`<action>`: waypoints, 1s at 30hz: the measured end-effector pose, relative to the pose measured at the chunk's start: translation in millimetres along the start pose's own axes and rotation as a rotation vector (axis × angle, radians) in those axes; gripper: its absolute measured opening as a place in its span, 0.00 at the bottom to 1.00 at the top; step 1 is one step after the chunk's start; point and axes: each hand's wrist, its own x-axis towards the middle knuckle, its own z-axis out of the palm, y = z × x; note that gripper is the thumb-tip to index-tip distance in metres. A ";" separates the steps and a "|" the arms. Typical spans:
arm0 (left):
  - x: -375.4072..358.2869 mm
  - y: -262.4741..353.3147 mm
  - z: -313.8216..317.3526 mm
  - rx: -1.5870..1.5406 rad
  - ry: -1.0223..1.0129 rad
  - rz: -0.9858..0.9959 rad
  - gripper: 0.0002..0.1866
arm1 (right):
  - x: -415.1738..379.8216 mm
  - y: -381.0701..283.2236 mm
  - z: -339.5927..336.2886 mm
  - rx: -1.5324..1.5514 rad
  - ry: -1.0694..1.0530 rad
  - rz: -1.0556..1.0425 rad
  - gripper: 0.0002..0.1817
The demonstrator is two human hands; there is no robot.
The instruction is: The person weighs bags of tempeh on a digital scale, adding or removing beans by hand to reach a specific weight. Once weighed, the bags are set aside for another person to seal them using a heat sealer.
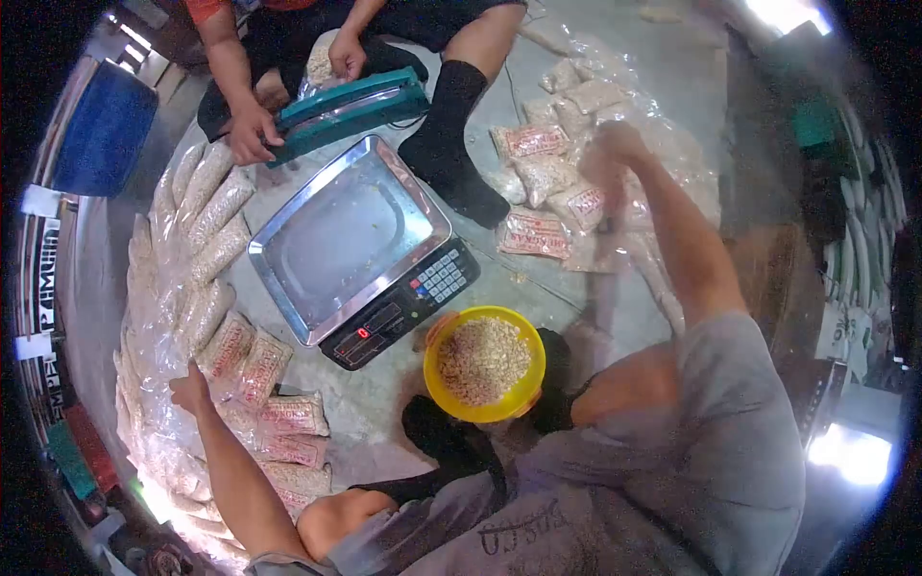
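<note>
At the left, my left hand (190, 389) is closed at the edge of a clear plastic bag (163, 360), among packets with red print (261, 370). My right hand (615, 152), smeared by motion, is over the pile of filled clear packets (576, 106) at the right; its fingers cannot be made out. A yellow bowl (540, 370) of pale, chopped-looking pieces (483, 357) stands on the floor between my legs. Just beyond it is a digital scale (394, 307) with a bare steel pan (346, 230) and a lit red digit.
A co-worker sits opposite, hands (254, 132) at a long green device (351, 110), which looks like a bag sealer. Long filled bags (206, 192) line the left side. A blue container (106, 130) stands at the far left. A thin cable (523, 274) crosses the floor.
</note>
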 end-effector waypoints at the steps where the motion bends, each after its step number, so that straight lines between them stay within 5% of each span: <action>1: -0.3 0.4 2.8 -0.001 0.014 0.083 0.44 | 18.5 -6.7 13.8 0.055 -0.138 -0.014 0.20; 5: -8.6 5.6 -2.1 0.012 0.044 0.242 0.44 | 64.6 -32.0 59.8 -0.100 -0.453 -0.001 0.21; 6: -23.2 15.1 -17.4 -0.010 0.052 0.232 0.42 | 71.5 -17.9 101.8 -0.067 -0.298 0.086 0.24; 9: -39.6 22.5 -37.6 -0.021 0.087 0.226 0.41 | 45.8 -79.5 32.6 0.053 -0.213 0.227 0.28; 17: -50.5 24.6 -39.7 -0.028 0.051 0.179 0.38 | 50.5 -19.8 87.1 -0.077 -0.244 0.134 0.26; 20: -52.1 31.2 -36.7 -0.072 0.042 0.176 0.39 | 52.5 -9.7 87.7 -0.671 -0.398 -0.300 0.12; 21: -54.6 37.4 -40.2 -0.074 0.043 0.175 0.39 | 54.3 -2.5 97.3 -0.672 -0.395 -0.299 0.12; 23: -58.6 48.9 -46.2 -0.067 -0.017 0.148 0.38 | 56.0 6.6 115.4 -0.144 -0.176 0.108 0.18; 27: -58.8 59.0 -46.2 -0.084 -0.019 0.194 0.38 | 44.0 -47.0 58.1 -0.032 -0.108 0.199 0.21; 29: -56.4 55.9 -45.2 -0.074 -0.023 0.252 0.38 | 43.1 -47.3 55.6 0.485 -0.199 0.424 0.26; 30: -52.0 51.8 -40.8 -0.056 -0.014 0.285 0.37 | 47.4 -40.3 65.5 0.481 -0.192 0.435 0.26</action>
